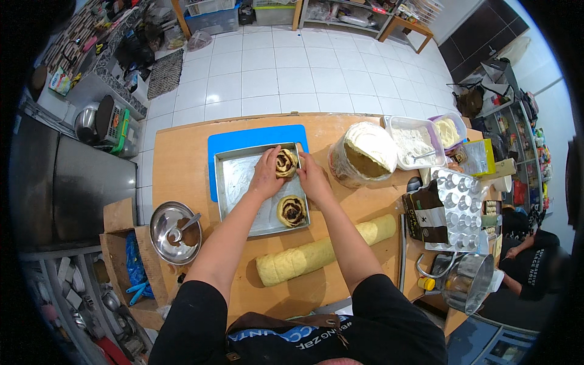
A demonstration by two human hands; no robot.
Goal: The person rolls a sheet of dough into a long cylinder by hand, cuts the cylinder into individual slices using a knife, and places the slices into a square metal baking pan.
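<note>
We see yellow rolls (292,211) swirled dark brown, a silver-grey pan (235,182), a bright blue board (255,135), a yellow dough log (295,263) and white floor tiles (260,81).

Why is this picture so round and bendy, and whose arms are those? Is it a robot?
No robot here! A person wears a camera on their head, looking down. Its very wide lens bends straight edges and makes the corners dark. The arms are that person's own, seen almost as they see them.

The left hand and right hand are on either side of a swirled roll in a metal pan. I can't tell how tightly they hold it. A second roll sits nearer the person. The pan rests on a blue board on a wooden table, with a yellow dough log and a metal bowl nearby.
</note>
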